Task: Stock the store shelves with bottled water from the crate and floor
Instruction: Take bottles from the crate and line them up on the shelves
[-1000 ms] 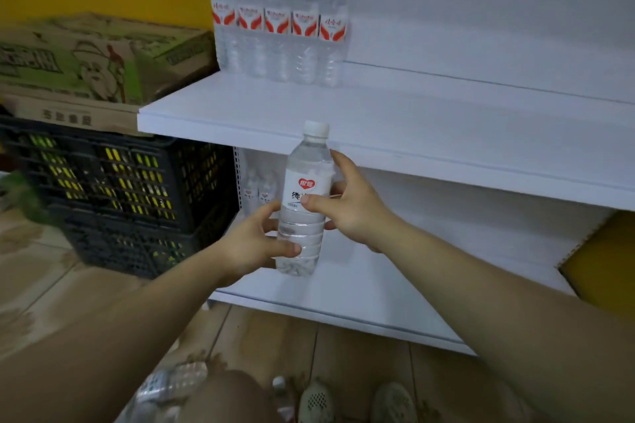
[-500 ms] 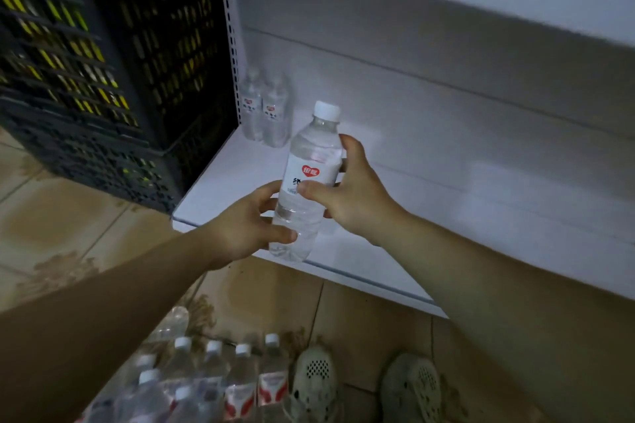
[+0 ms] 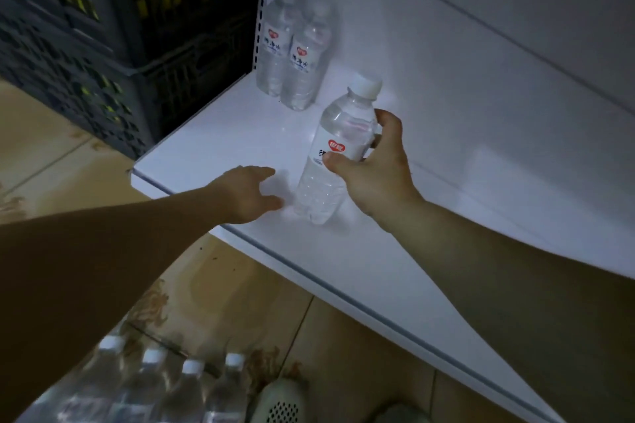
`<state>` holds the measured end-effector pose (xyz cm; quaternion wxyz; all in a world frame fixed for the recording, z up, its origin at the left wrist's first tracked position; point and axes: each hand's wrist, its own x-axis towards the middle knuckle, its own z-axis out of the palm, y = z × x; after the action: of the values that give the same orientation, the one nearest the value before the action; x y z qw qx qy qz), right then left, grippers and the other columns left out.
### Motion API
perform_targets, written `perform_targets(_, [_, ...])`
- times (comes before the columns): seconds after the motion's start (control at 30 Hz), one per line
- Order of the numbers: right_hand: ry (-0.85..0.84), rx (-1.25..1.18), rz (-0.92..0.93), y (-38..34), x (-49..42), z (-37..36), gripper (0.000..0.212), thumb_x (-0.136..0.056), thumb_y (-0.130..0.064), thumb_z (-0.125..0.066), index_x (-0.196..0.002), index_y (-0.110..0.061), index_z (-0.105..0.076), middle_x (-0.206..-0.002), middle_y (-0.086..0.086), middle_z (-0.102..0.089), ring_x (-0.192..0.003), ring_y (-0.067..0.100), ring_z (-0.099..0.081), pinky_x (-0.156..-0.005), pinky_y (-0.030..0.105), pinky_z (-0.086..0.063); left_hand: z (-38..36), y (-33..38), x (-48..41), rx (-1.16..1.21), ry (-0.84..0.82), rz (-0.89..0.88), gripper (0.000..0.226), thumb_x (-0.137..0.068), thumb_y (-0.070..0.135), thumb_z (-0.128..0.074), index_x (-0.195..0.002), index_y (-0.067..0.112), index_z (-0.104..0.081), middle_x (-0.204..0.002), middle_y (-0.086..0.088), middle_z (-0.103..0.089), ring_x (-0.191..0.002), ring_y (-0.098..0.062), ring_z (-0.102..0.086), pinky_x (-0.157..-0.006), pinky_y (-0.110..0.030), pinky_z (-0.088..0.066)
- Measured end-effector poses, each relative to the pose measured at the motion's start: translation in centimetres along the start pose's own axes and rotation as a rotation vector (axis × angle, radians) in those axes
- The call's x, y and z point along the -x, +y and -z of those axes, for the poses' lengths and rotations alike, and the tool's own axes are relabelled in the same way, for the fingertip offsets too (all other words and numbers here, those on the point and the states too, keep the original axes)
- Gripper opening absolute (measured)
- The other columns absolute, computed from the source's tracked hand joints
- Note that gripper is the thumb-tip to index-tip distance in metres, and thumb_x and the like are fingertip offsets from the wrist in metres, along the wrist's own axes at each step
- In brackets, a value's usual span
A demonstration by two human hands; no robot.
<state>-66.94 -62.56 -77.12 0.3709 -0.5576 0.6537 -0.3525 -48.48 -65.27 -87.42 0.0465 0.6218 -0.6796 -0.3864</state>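
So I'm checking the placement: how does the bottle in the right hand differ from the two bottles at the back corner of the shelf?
The held bottle leans, gripped by the right hand; the two back bottles stand upright and untouched. The held one sits near the shelf front, apart; the pair stand together by the back panel. All share clear bodies and red-logo labels.

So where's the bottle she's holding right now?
In the right hand, the bottle is on the bottom shelf, in front of two bottles at the back-left corner.
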Motion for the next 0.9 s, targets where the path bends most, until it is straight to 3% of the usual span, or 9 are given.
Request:
perform_targets(0.13, [0.024, 0.007, 0.033, 1.8, -2.4, -1.5, 0.071, -0.082, -0.012, -0.075, -0.135, -0.029, -0.031, -0.097, -0.023, -0.048, -0.093, 0.005, -0.057, -0.076, 0.017, -0.044, -0.3, -1.8, -2.7, -0.373, 0.052, 0.016, 0.072, -0.092, 0.064, -0.034, -0.153, 0.033, -0.011, -0.162, 0.002, -0.001, -0.149, -0.025, 0.004, -0.116, -0.055, 0.001])
perform_targets(0.3, [0.050, -0.007, 0.084, 3.8, -5.4, -3.4, 0.071, -0.082, -0.011, -0.075, -0.135, -0.027, -0.032, -0.102, -0.026, -0.050, -0.096, 0.001, -0.056, -0.089, 0.027, -0.048, -0.5, -4.8, -5.6, -0.544, 0.119, 0.035, 0.074, -0.087, 0.074, -0.014, -0.150, 0.041, 0.007, -0.160, 0.003, 0.017, -0.146, -0.029, 0.020, -0.113, -0.064, 0.007])
perform_targets(0.4, [0.055, -0.019, 0.110, 4.2, -7.6, -4.0, 0.070, -0.084, -0.012, -0.074, -0.136, -0.027, -0.031, -0.104, -0.027, -0.050, -0.097, -0.003, -0.056, -0.086, 0.019, -0.048, -1.4, -5.8, -6.0, -0.545, 0.198, -0.008, 0.075, -0.084, 0.076, -0.006, -0.148, 0.043, 0.014, -0.158, 0.003, 0.023, -0.144, -0.028, 0.026, -0.112, -0.062, 0.013])
perform_targets(0.6, [0.141, -0.025, 0.151, 4.0, -12.3, -4.5, 0.071, -0.084, -0.009, -0.074, -0.137, -0.024, -0.030, -0.105, -0.024, -0.051, -0.104, 0.007, -0.058, -0.087, 0.017, -0.047, -1.4, -6.2, -5.9, -0.512, 0.225, -0.037, 0.077, -0.082, 0.077, -0.001, -0.148, 0.042, 0.016, -0.157, 0.005, 0.025, -0.142, -0.026, 0.029, -0.113, -0.061, 0.013])
perform_targets(0.73, [0.187, 0.001, 0.168, 4.1, -15.5, -4.5, 0.071, -0.085, -0.011, -0.073, -0.141, -0.028, -0.033, -0.109, -0.016, -0.054, -0.089, -0.010, -0.055, -0.073, 0.004, -0.046, -1.4, -6.3, -5.8, -0.491, 0.234, -0.054, 0.080, -0.076, 0.079, 0.009, -0.148, 0.042, 0.015, -0.158, 0.006, 0.024, -0.143, -0.025, 0.028, -0.113, -0.060, 0.014])
perform_targets(0.9, [0.161, 0.124, 0.186, 3.8, -17.8, -4.7, 0.078, -0.083, -0.021, -0.075, -0.146, -0.035, -0.031, -0.124, -0.007, -0.060, -0.108, 0.009, -0.059, -0.098, 0.034, -0.049, -1.3, -6.2, -5.6, -0.464, 0.234, -0.056, 0.091, -0.066, 0.080, 0.020, -0.148, 0.043, 0.012, -0.159, 0.007, 0.020, -0.143, -0.023, 0.027, -0.113, -0.059, 0.016])
